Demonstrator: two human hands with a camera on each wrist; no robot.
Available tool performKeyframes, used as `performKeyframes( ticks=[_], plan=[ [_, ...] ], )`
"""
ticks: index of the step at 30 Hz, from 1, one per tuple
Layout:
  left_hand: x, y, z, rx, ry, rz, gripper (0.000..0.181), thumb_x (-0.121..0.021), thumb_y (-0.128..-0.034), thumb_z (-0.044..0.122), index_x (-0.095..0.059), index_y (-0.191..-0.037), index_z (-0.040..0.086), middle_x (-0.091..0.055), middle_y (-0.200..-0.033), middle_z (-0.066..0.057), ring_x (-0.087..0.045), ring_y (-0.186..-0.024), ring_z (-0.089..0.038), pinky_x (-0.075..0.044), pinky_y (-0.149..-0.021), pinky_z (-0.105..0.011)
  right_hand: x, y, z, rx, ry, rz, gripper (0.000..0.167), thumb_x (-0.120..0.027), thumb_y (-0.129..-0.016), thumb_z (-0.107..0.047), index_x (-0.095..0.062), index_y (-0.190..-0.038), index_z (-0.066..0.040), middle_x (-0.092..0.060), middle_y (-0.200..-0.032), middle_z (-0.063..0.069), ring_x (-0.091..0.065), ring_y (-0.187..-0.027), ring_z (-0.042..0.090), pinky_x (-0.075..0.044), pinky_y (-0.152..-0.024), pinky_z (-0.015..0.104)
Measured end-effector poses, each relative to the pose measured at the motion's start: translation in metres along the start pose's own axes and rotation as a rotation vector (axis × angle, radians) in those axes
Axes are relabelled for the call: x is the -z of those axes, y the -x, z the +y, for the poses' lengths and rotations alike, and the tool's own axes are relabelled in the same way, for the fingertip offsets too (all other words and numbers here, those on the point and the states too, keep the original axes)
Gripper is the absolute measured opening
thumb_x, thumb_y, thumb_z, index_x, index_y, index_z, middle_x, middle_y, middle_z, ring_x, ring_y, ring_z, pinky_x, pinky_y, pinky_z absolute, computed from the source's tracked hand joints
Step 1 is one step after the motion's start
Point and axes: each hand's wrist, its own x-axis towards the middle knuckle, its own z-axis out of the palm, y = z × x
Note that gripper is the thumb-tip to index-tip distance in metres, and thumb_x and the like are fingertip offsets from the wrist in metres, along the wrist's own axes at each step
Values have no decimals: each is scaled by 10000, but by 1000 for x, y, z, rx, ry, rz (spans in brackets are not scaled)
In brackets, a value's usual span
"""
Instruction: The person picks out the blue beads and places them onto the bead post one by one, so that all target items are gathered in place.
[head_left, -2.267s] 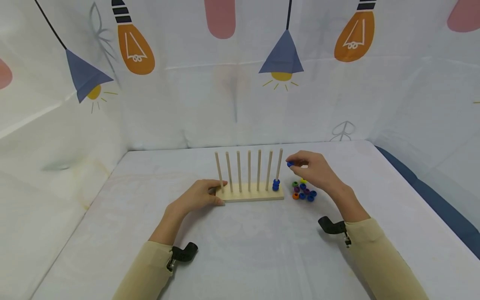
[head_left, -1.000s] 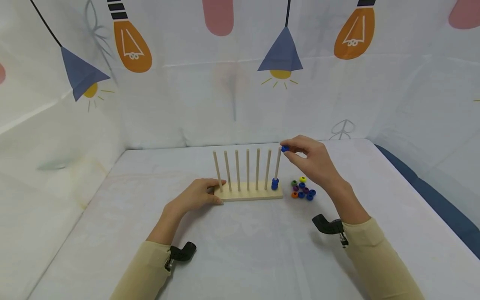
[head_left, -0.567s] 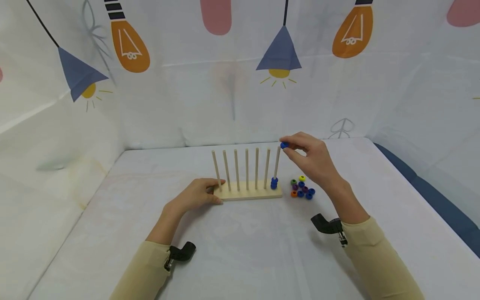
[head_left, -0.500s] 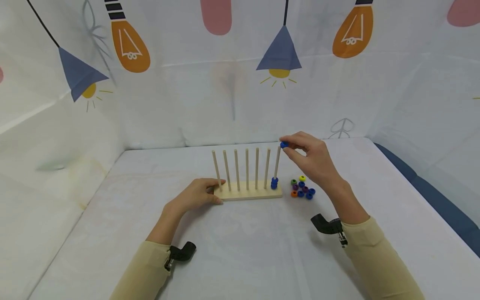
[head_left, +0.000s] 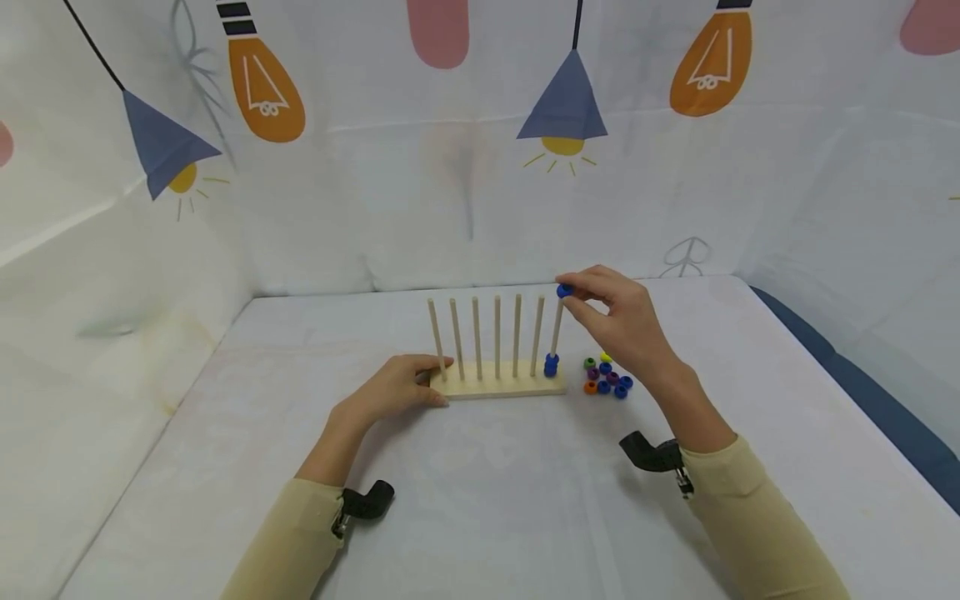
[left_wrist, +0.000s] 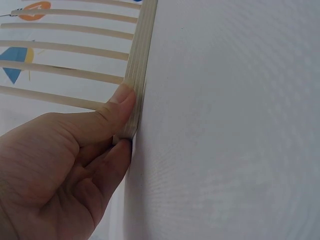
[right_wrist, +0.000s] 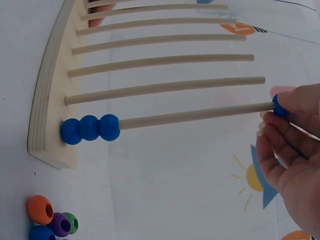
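Observation:
A pale wooden peg rack (head_left: 497, 388) with several upright pegs stands on the white table. My left hand (head_left: 401, 383) grips its left end, thumb on the front edge in the left wrist view. Between thumb and fingers my right hand (head_left: 618, 317) pinches a blue bead (right_wrist: 280, 106) at the tip of the rightmost peg (right_wrist: 195, 115). The peg's end meets the bead; how far it enters is hidden. Three blue beads (right_wrist: 89, 128) sit stacked at the base of that same peg.
Right of the rack lies a loose cluster of beads, among them an orange bead (head_left: 590, 387), a green bead (head_left: 589, 363), a yellow bead (head_left: 606, 357) and several blue and purple ones. A printed white cloth (head_left: 420, 208) hangs behind the table.
My right hand has lifted the blue bead from above the cluster, moved left to the rightmost peg, then shifted slightly onto its tip. My left hand keeps its grip on the rack.

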Motion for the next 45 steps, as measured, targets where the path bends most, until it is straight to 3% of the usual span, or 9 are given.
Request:
performKeyframes(
  ticks=[8, 15, 29, 32, 39, 45],
  plan=[
    [0, -1, 4, 2, -2, -1, 644, -808, -832, 235, -562, -1421, 154, -534, -1488, 33, -387, -1461, -233, -376, -1170, -451, -2, 1, 1, -27, 3, -29, 250, -663, -952, -94, -717, -1196, -107, -689, -1042, 3, -598, -923, 69, -550, -910, 270],
    [0, 2, 1, -3, -3, 6, 645, -807, -832, 248, -563, -1421, 153, -532, -1491, 21, -389, -1459, -245, -382, -1164, -462, -3, 0, -1, -95, -17, -96, 264, -669, -948, -96, -712, -1208, -110, -691, -1055, -4, -617, -938, 90, -482, -883, 71],
    [0, -2, -4, -7, -2, 3, 654, -814, -824, 257, -564, -1418, 147, -535, -1484, 57, -379, -1465, -228, -368, -1176, -447, -1, 1, 8, -167, -58, -174, 243, -664, -956, -127, -715, -1194, -129, -699, -1122, 26, -653, -983, 152, -499, -836, 93],
    [0, -1, -4, -12, 1, 4, 649, -813, -825, 250, -566, -1414, 138, -541, -1479, 59, -392, -1458, -230, -377, -1170, -447, -1, 2, 10, -175, -47, -203, 219, -659, -958, -125, -720, -1168, -126, -704, -1127, 31, -652, -981, 164, -521, -838, 146],
    [0, 0, -4, -2, 8, 2, 655, -814, -823, 249, -562, -1419, 149, -535, -1486, 50, -401, -1452, -233, -380, -1166, -451, -3, 2, 12, -210, -60, -273, 203, -650, -959, -113, -713, -1152, -99, -703, -1139, 75, -656, -1029, 217, -563, -934, 425],
    [0, 0, -3, 1, 23, -5, 661, -813, -827, 250, -553, -1428, 158, -520, -1500, 32, -400, -1452, -244, -387, -1162, -451, -3, 2, 14, -239, -48, -322, 220, -641, -954, -86, -711, -1162, -73, -705, -1163, 96, -661, -1055, 252, -561, -950, 458]
  ],
)
